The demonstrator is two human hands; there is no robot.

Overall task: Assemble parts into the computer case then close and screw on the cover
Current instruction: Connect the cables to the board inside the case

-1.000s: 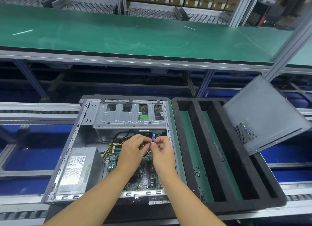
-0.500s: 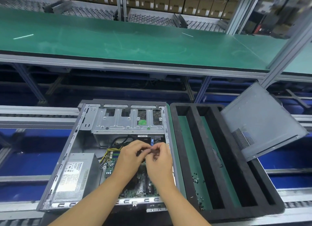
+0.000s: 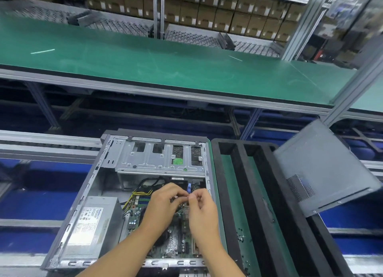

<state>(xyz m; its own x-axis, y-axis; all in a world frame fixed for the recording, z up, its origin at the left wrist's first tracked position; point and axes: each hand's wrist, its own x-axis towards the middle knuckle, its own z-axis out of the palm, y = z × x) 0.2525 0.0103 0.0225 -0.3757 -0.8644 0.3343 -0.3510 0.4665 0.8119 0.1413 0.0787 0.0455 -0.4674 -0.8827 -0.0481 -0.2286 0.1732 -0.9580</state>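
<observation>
We see the computer case (image 3: 99, 185) lying open on its side at lower centre, beside a black foam tray (image 3: 238, 173). It has a grey steel frame, a drive cage (image 3: 149, 158) at the far end, a power supply (image 3: 97, 220) near left and a green motherboard (image 3: 174, 241) with yellow wires (image 3: 141, 192). The grey cover (image 3: 319, 164) leans on the tray's right side. The left hand (image 3: 163, 204) and right hand (image 3: 202, 208) meet over the board, fingertips bunched and pinching a small item (image 3: 188, 195) we can't identify.

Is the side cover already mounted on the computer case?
No, the side cover rests tilted on the black foam tray, apart from the open computer case.
</observation>
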